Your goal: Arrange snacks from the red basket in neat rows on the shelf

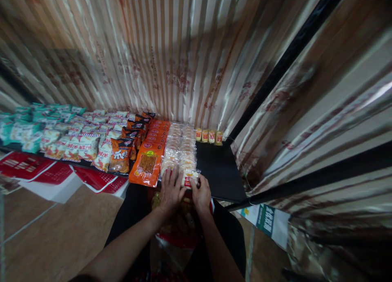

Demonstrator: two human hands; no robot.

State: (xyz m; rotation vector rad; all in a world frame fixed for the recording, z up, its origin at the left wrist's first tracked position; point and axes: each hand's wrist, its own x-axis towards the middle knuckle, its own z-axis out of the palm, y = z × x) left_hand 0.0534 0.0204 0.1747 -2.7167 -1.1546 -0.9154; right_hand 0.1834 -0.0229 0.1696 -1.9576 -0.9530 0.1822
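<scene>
My left hand (170, 189) lies with fingers stretched flat on the front packet of a row of clear-wrapped pale snack packets (178, 149) on a black shelf (220, 171). My right hand (200, 191) is beside it, fingers curled on the edge of the front packet (190, 176) in the neighbouring row. Under both wrists sits a red-trimmed bag (180, 229) with more packets, partly hidden by my arms.
Orange packets (148, 164) lie in a row to the left, then many red, white and green snack bags (70, 139). Several small yellow packets (209, 136) stand at the back. Striped shiny foil walls and black frame bars surround the shelf. Red leaflets (36, 169) hang below.
</scene>
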